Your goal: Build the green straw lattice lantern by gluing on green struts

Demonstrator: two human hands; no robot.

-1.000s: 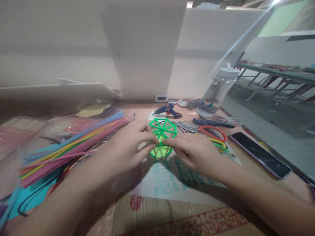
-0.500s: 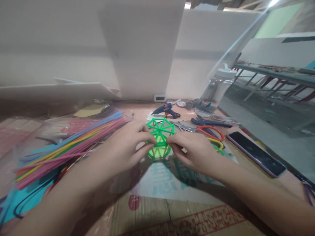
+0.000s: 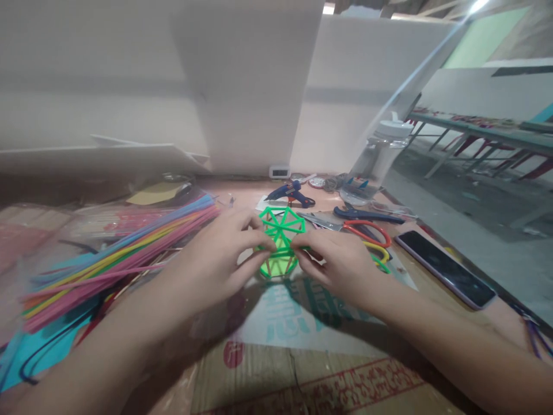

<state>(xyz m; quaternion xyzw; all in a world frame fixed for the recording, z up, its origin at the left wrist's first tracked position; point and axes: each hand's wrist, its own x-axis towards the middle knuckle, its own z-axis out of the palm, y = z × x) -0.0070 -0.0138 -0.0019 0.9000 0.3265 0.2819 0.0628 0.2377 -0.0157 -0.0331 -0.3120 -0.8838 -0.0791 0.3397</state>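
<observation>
Both my left hand [image 3: 233, 245] and right hand [image 3: 339, 256] pinch the green frame [image 3: 280, 245] from either side over the desk [image 3: 246, 191], I'd guess to steady it, with scissors [image 3: 367, 231] just beyond, rightward, and a glue gun [image 3: 283, 192] farther back, probably parked handy.

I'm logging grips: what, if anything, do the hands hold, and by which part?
Left hand and right hand pinch a green bar on either side of its middle, at the near side of the green frame; attachment unclear.
</observation>
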